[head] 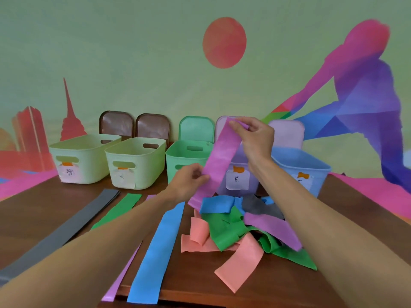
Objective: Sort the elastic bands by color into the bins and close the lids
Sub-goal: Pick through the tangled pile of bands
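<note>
My right hand (253, 138) pinches the purple band (220, 156) at its top, my left hand (189, 181) pinches lower, before the purple bin (221, 185). It looks limp, light and stretchy, so I'd hold the ends.

Matt plastic bins (135, 162), smooth wooden table (33, 210).

Activity room, colourful sports mural (367, 85)

Tangled band pile (240, 227) blocks the table (33, 210) before open bins (135, 162).
</note>
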The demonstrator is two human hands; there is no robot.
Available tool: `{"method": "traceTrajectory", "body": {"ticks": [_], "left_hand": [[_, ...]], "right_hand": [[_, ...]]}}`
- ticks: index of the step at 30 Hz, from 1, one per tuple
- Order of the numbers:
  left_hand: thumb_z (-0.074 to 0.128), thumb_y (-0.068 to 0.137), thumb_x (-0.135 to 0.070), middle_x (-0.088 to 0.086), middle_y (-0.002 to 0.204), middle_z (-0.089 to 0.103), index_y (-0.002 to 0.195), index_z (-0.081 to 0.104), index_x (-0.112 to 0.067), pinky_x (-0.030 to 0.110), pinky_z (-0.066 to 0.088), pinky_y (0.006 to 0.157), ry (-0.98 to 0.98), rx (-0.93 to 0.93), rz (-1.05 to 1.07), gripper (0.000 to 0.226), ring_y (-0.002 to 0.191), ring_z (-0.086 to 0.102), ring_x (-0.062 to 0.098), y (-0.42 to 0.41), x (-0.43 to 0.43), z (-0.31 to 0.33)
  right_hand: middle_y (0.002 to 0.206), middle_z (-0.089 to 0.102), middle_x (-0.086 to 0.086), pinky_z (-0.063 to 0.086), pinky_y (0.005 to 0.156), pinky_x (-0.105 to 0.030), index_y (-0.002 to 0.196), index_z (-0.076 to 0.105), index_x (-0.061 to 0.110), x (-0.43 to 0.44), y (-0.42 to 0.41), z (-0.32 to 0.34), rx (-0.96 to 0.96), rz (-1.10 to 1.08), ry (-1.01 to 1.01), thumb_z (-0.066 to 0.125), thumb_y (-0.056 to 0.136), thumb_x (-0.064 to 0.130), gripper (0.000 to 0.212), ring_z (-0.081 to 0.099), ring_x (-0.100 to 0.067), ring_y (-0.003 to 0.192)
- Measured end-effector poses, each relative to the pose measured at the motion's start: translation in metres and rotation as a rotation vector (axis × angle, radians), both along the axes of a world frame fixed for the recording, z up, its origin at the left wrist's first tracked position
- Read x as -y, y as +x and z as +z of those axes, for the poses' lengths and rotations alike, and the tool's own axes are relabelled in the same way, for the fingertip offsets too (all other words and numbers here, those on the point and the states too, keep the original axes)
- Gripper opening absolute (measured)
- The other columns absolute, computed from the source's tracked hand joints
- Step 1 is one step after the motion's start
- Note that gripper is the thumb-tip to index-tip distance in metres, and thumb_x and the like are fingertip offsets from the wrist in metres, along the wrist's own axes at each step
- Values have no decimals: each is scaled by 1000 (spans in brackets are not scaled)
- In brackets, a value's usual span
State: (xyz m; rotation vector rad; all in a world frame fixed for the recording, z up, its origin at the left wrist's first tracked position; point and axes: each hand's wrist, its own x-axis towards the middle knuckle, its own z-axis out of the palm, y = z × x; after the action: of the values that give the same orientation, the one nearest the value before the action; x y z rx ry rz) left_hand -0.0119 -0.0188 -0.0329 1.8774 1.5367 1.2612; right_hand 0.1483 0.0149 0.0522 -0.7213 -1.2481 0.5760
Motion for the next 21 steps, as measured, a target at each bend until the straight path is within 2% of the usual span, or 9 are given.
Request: {"method": "traceTrajectory", "body": {"ticks": [2,5,8,10,13,17,19,21], "left_hand": [[59,92,-19,1,79,65,80,60,-18,31,46,72,70,72,-4,12,75,58,16,3,4,7],[57,93,-24,3,82,64,93,64,-16,32,46,67,171,83,50,10,72,56,16,1,8,23],[55,94,-26,5,84,63,97,62,-16,29,48,64,239,83,101,13,74,59,18,-5,18,37],[55,95,-29,13,81,67,98,60,-17,32,49,60,251,54,119,14,72,64,23,-15,27,40],[55,95,-29,13,81,70,101,61,-13,32,53,57,190,41,132,18,69,68,22,-37,46,37],[62,89,-32,7,81,68,88,65,-9,25,47,55,12,106,114,24,67,64,17,-71,69,26],[63,87,-31,5,76,66,81,65,-11,23,45,58,-84,192,40,21,64,60,13,-86,82,19],[61,89,-29,2,76,65,78,66,-13,25,48,62,-125,262,1,20,64,61,11,-99,94,14]], "right_hand": [[81,71,-2,50,71,-20,88,75,11,0,1,5,-17,-38,29,78,76,15,13,62,-4,69],[79,70,1,47,66,-13,90,74,12,1,0,12,-41,-37,25,75,79,15,11,59,6,62],[72,66,2,47,62,-21,90,70,15,2,-6,13,-13,-31,-5,69,85,13,5,55,0,55],[66,62,2,45,56,-21,91,69,14,1,-13,12,18,-11,-26,63,88,9,8,51,0,46],[64,62,4,46,53,-21,90,69,18,-2,-27,6,84,-20,-42,61,88,8,13,52,-3,44],[65,64,3,49,55,-22,91,72,17,-5,-54,-5,146,-23,-71,66,85,11,11,54,-5,45],[75,69,-4,49,56,-24,85,69,22,-8,-68,-12,170,-22,-97,70,82,14,8,57,-10,52],[83,71,-8,47,53,-18,84,69,21,-11,-81,-21,204,-23,-117,73,80,15,9,59,-8,57]]}}
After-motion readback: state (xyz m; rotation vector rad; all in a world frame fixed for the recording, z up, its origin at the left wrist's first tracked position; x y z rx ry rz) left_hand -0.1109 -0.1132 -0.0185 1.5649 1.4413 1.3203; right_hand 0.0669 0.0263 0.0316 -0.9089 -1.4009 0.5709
